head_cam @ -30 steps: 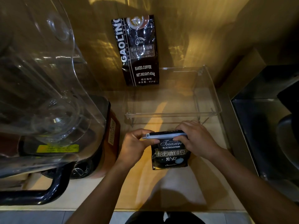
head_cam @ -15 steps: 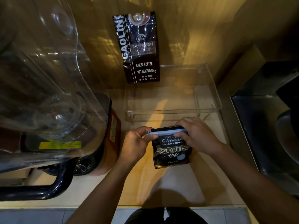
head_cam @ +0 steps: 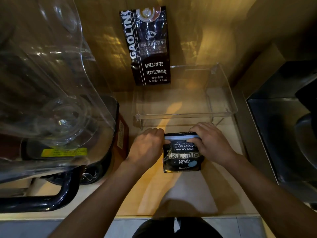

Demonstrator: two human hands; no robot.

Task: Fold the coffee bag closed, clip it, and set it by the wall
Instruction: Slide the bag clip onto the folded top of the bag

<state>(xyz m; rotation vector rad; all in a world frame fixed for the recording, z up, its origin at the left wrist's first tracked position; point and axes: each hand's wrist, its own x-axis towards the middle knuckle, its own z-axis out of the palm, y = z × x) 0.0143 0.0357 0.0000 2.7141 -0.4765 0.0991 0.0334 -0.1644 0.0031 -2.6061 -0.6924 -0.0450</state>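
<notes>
We look down from head height onto a wooden counter [head_cam: 180, 194] in dim, yellowish light. Near the middle stands a small black coffee bag [head_cam: 182, 156] printed "Treasure Blue Mountain", upright on the counter, its top folded over. A pale blue-grey clip [head_cam: 178, 137] runs across that folded top.

Our left hand [head_cam: 145, 148] is curled at the left end of the clip, fingers closed around it and the bag's edge. Our right hand [head_cam: 211, 143] covers the right end, fingers bent over the top of the bag and the thumb pressing on the front face of the clip. Both hands are grasping — neither is loose.

We judge the step in hand to be the clipping: the fold looks made, and the clip is being pressed home. Whether it is fully latched we cannot tell, as the hands hide both ends.

Just beyond the bag sits a clear plastic tray [head_cam: 185, 115] on thin wire legs. Behind that, a taller black bag [head_cam: 148, 47] marked "Baked Coffee" leans upright against the wooden wall [head_cam: 205, 31]. A large clear jug [head_cam: 51, 83] on a dark base fills the left side, and a dark metal appliance [head_cam: 283, 134] sits to the right.

The next move, once the clip holds, calls for lifting the small bag clear of the tray and standing it at the wall — likely beside the taller bag.
</notes>
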